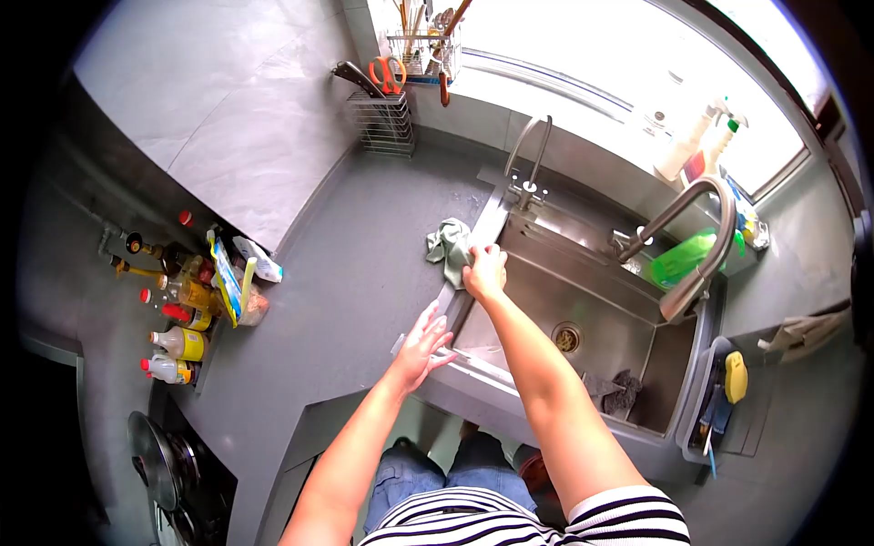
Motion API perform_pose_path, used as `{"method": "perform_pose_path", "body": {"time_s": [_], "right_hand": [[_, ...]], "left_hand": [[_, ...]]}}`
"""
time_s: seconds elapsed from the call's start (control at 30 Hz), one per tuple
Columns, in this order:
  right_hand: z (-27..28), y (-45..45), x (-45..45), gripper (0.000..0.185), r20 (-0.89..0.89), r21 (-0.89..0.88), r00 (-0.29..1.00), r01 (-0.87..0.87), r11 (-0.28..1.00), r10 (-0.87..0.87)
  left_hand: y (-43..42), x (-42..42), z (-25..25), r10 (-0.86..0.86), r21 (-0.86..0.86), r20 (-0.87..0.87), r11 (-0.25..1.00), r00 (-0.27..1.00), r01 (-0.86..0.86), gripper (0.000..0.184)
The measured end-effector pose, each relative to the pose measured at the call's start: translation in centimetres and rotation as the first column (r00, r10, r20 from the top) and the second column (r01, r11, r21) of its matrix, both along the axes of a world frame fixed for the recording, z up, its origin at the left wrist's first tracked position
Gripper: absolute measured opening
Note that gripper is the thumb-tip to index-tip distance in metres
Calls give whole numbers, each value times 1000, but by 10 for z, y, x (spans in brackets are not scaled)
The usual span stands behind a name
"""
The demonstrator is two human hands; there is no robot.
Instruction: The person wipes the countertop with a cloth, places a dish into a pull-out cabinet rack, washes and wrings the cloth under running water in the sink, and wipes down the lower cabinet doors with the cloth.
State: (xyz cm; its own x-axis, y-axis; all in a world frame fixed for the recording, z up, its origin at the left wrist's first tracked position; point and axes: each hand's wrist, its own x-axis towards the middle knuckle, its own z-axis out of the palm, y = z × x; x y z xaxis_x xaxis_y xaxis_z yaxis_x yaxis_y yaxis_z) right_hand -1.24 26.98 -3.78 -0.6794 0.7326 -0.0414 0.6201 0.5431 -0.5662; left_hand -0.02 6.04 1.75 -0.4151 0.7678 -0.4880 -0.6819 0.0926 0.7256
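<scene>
My right hand (486, 271) is closed on a grey-green cloth (449, 244), which lies bunched on the counter beside the left rim of the steel sink (537, 300). My left hand (422, 348) has its fingers stretched out and holds nothing I can see. It is over the counter edge at the near left corner of the sink; whether it touches the surface I cannot tell. A dark grey rag (623, 393) lies crumpled inside the sink, to the right of the drain (566, 338).
A curved faucet (719, 218) and a thinner tap (533, 155) rise behind the sink. Bottles and packets (196, 300) line the left counter. A wire rack (382, 123) holds a knife and orange scissors (388, 75). A caddy with a yellow sponge (736, 377) hangs at right.
</scene>
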Motion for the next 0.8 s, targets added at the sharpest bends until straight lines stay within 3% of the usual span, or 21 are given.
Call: {"method": "perform_pose_path", "body": {"time_s": [0.07, 0.13, 0.23, 0.3, 0.37, 0.4, 0.43, 0.5, 0.53, 0.57, 0.63, 0.7, 0.73, 0.8], "right_hand": [[-13, 9, 5, 34, -276, -70, 961, -47, 996, 26], [-12, 8, 22, 27, -600, -185, 800, -151, 971, 10], [41, 9, 83, 18, -633, -298, 762, -405, 864, 138], [55, 19, 117, 21, -644, -461, 748, -545, 700, 159], [42, 18, 133, 25, -677, -668, 708, -479, 570, -200], [25, 23, 141, 37, -530, -825, 774, -376, 422, -345], [13, 23, 144, 44, -430, -802, 836, -180, 569, -341], [-2, 25, 157, 39, -403, -804, 848, -148, 576, -344], [5, 27, 159, 31, -399, -802, 841, -128, 583, -364], [-7, 28, 159, 33, -422, -726, 831, -71, 684, -362], [1, 36, 167, 26, -273, -264, 958, 13, 964, -88], [4, 43, 170, 22, -292, -154, 956, -76, 985, 28], [1, 44, 171, 20, -294, -106, 951, -126, 986, 90], [-9, 51, 175, 19, -375, -403, 926, -193, 895, 31]], "left_hand": [[23, -3, 5, 66, -23, 13, 998, 998, -65, 80], [48, -7, 13, 118, -57, 0, 991, 993, -118, 77], [79, -18, -1, 112, 155, 170, 978, 979, -139, 68], [101, -18, -24, 195, 101, 227, 970, 954, -222, 43], [114, -13, -39, 7, 68, 243, 997, 970, -24, 35], [119, -6, -41, -50, 122, 307, 992, 950, 13, 32], [122, 1, -38, -160, 161, 331, 981, 930, 111, 35], [129, 10, -56, -342, 255, 511, 936, 789, 241, 36], [133, 11, -61, -420, 273, 496, 906, 760, 322, 40], [136, 11, -65, -449, 279, 542, 893, 710, 353, 43], [143, 15, -83, -445, 168, 474, 893, 760, 418, 57], [149, 21, -84, -490, 70, 243, 870, 837, 489, 80], [154, 20, -86, -550, 196, 331, 835, 766, 515, 94], [166, 25, -90, -630, 302, 303, 775, 715, 555, 90]]}}
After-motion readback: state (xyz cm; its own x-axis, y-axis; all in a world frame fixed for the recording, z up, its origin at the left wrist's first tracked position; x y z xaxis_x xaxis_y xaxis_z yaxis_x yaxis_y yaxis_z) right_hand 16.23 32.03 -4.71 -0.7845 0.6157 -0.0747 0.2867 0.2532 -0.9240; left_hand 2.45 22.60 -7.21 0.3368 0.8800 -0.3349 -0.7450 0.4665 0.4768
